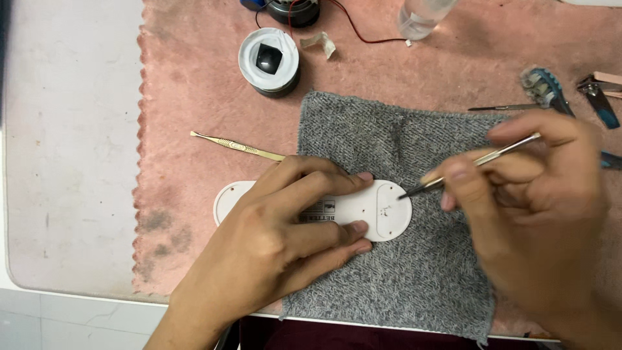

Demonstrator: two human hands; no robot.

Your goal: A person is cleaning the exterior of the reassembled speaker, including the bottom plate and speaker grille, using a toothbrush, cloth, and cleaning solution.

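A flat white oval device (382, 210) lies face down, half on a grey knitted cloth (402, 279). My left hand (285, 227) presses down on its middle, fingers spread over its label. My right hand (525, 194) grips a thin metal pick (479, 161), held like a pen. The pick's dark tip touches the device's right end, near small holes there.
A pink towel (194, 84) covers the white table (65, 129). On it lie a gold-coloured metal tool (236, 146), a round black-and-white part (269, 61), a clear bottle (421, 16), a red wire, a brush head (544, 87), another thin pick (502, 107) and clippers (599, 97).
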